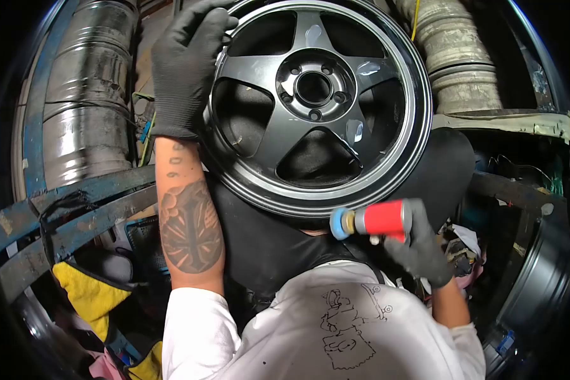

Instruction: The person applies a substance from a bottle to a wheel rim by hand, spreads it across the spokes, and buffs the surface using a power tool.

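Observation:
A dark grey five-spoke wheel rim (259,130) rests tilted across the black-clad lap, facing up. Whitish patches mark several of its spokes. At its upper left edge, my left hand (190,57), in a black glove, is closed on the rim's lip. My right hand (418,247), in a dark glove and slightly blurred, grips a small red power polisher (384,217). The tool's round blue pad (339,223) points left, just below the rim's lower edge and apart from the spokes.
Metal drums (88,95) stand at the left, and a scuffed cylinder (459,57) at the upper right. Blue metal bars (95,190) run along the left side. A yellow cloth (92,294) hangs at lower left. Another dark wheel (538,278) sits at the right.

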`<action>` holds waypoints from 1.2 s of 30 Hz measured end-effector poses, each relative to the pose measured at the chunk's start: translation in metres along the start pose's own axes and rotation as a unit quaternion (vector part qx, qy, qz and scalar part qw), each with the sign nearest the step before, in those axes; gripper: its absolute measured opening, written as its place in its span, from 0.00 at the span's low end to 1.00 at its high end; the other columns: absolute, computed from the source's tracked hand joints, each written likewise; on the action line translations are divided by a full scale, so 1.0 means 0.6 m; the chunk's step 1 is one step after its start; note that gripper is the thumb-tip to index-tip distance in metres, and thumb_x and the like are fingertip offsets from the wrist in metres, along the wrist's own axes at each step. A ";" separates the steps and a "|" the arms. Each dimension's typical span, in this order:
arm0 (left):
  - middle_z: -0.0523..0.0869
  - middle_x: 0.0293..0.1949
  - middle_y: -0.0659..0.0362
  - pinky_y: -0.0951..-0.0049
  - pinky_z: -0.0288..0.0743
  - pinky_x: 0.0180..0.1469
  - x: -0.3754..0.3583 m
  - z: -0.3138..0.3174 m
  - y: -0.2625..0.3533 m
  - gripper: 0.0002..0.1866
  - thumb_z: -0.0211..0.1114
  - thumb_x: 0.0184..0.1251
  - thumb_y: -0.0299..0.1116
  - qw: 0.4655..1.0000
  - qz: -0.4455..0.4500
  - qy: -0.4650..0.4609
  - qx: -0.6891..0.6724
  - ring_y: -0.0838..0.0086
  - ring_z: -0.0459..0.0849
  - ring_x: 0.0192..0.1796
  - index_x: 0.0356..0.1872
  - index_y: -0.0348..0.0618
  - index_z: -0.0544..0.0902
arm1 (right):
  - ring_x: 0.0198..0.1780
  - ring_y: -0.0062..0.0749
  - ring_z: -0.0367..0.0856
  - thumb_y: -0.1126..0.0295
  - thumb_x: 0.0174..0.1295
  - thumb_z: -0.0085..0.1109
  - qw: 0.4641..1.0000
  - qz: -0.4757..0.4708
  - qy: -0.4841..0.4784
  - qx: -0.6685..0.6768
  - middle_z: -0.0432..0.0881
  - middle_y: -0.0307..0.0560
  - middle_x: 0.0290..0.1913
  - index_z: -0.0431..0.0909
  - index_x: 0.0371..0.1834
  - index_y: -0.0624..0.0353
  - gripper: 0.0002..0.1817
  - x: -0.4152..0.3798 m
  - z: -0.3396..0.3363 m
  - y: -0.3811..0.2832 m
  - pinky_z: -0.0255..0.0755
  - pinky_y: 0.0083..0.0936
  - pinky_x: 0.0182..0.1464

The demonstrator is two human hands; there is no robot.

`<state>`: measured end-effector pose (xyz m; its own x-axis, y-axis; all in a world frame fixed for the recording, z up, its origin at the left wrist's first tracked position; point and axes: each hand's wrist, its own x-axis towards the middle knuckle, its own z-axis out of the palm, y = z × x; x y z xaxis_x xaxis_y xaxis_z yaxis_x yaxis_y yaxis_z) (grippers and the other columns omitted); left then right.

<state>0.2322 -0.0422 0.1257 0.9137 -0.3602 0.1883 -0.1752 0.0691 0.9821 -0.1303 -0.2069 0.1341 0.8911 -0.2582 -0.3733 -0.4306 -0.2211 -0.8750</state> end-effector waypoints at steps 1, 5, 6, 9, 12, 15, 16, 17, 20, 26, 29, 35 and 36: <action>0.89 0.37 0.65 0.83 0.76 0.39 0.003 0.001 0.001 0.10 0.64 0.80 0.32 1.000 0.014 0.012 0.005 0.85 0.82 0.36 0.54 0.39 0.87 | 0.46 0.38 0.87 0.72 0.65 0.67 1.000 0.001 -0.005 0.015 0.85 0.50 0.44 0.68 0.60 0.63 0.23 0.026 -0.005 -0.010 0.78 0.33 0.53; 0.89 0.37 0.65 0.83 0.77 0.40 0.034 -0.009 -0.006 0.10 0.64 0.80 0.30 0.997 0.046 -0.013 0.061 0.86 0.83 0.36 0.53 0.38 0.87 | 0.42 0.51 0.89 0.64 0.70 0.66 0.989 0.089 -0.075 -0.091 0.84 0.58 0.40 0.64 0.63 0.61 0.26 0.112 -0.002 -0.039 0.78 0.42 0.49; 0.89 0.37 0.65 0.83 0.76 0.40 0.039 0.000 -0.009 0.09 0.63 0.80 0.30 0.999 0.042 -0.006 0.022 0.87 0.82 0.37 0.52 0.37 0.87 | 0.42 0.53 0.89 0.63 0.71 0.66 0.982 0.096 -0.107 -0.126 0.85 0.59 0.40 0.63 0.63 0.61 0.26 0.126 -0.003 -0.038 0.78 0.43 0.48; 0.89 0.38 0.64 0.83 0.76 0.40 0.074 0.000 -0.026 0.09 0.63 0.80 0.29 0.993 0.110 0.001 0.052 0.87 0.83 0.38 0.50 0.36 0.87 | 0.43 0.57 0.90 0.60 0.72 0.65 0.965 0.094 -0.164 -0.179 0.85 0.63 0.39 0.63 0.63 0.60 0.26 0.158 0.000 -0.028 0.79 0.44 0.47; 0.88 0.37 0.63 0.84 0.76 0.38 0.095 -0.019 -0.034 0.11 0.63 0.81 0.32 0.996 0.076 0.001 0.036 0.86 0.82 0.36 0.53 0.37 0.87 | 0.45 0.60 0.90 0.55 0.72 0.64 0.965 0.148 -0.180 -0.121 0.86 0.65 0.41 0.63 0.62 0.60 0.27 0.188 0.012 -0.047 0.79 0.45 0.49; 0.88 0.36 0.63 0.85 0.75 0.37 0.102 -0.021 -0.040 0.13 0.64 0.81 0.35 0.998 0.051 0.026 -0.031 0.86 0.81 0.33 0.56 0.39 0.86 | 0.45 0.60 0.90 0.54 0.72 0.65 0.979 0.024 -0.168 -0.116 0.86 0.66 0.42 0.64 0.61 0.59 0.27 0.197 0.064 -0.016 0.79 0.46 0.49; 0.88 0.37 0.64 0.85 0.75 0.37 0.102 -0.023 -0.040 0.13 0.64 0.81 0.35 0.997 0.048 0.032 -0.047 0.86 0.82 0.34 0.56 0.39 0.86 | 0.44 0.62 0.89 0.55 0.71 0.65 0.979 0.059 -0.173 -0.089 0.86 0.67 0.40 0.64 0.61 0.59 0.27 0.207 0.081 -0.022 0.79 0.48 0.48; 0.88 0.37 0.64 0.85 0.75 0.37 0.101 -0.026 -0.040 0.13 0.64 0.81 0.36 0.996 0.044 0.039 -0.064 0.86 0.82 0.34 0.56 0.38 0.86 | 0.44 0.63 0.89 0.55 0.71 0.65 0.980 0.065 -0.171 -0.085 0.86 0.67 0.39 0.64 0.61 0.59 0.27 0.213 0.096 -0.035 0.79 0.49 0.47; 0.88 0.37 0.63 0.84 0.76 0.38 0.097 -0.029 -0.035 0.14 0.64 0.82 0.36 0.995 0.062 0.042 -0.061 0.85 0.82 0.34 0.56 0.38 0.86 | 0.39 0.66 0.87 0.57 0.69 0.65 0.986 0.009 -0.132 -0.105 0.85 0.67 0.33 0.64 0.59 0.61 0.26 0.219 0.142 -0.051 0.79 0.55 0.44; 0.88 0.38 0.63 0.84 0.76 0.39 0.077 -0.030 -0.016 0.14 0.63 0.82 0.37 0.993 0.103 0.051 -0.022 0.85 0.82 0.35 0.56 0.38 0.86 | 0.37 0.59 0.88 0.60 0.69 0.63 0.953 -0.055 -0.125 -0.271 0.85 0.60 0.33 0.67 0.55 0.58 0.20 0.187 0.130 -0.060 0.81 0.51 0.39; 0.88 0.38 0.63 0.84 0.76 0.39 0.070 -0.030 -0.013 0.14 0.63 0.82 0.37 0.993 0.109 0.048 -0.008 0.85 0.82 0.35 0.56 0.38 0.86 | 0.36 0.58 0.88 0.60 0.69 0.64 0.936 -0.017 -0.143 -0.320 0.86 0.58 0.36 0.68 0.55 0.56 0.20 0.165 0.084 -0.081 0.81 0.50 0.38; 0.88 0.38 0.62 0.84 0.77 0.40 0.064 -0.020 -0.011 0.14 0.62 0.83 0.37 0.992 0.121 0.042 0.013 0.84 0.83 0.36 0.55 0.38 0.86 | 0.34 0.50 0.88 0.60 0.66 0.67 0.939 -0.097 -0.102 -0.313 0.86 0.53 0.36 0.72 0.59 0.55 0.23 0.166 0.117 -0.061 0.82 0.45 0.32; 0.88 0.39 0.62 0.84 0.77 0.40 0.067 -0.021 -0.012 0.14 0.62 0.83 0.37 0.992 0.122 0.040 0.016 0.84 0.83 0.36 0.55 0.38 0.86 | 0.32 0.48 0.89 0.60 0.65 0.67 0.933 -0.150 -0.048 -0.323 0.85 0.52 0.34 0.74 0.57 0.54 0.21 0.172 0.147 -0.051 0.82 0.43 0.30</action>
<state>0.2748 -0.0452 0.1263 0.8684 -0.2625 0.4208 -0.4050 0.1143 0.9071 -0.0127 -0.1438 0.0954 0.9807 -0.0155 -0.1948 -0.1294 -0.7984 -0.5881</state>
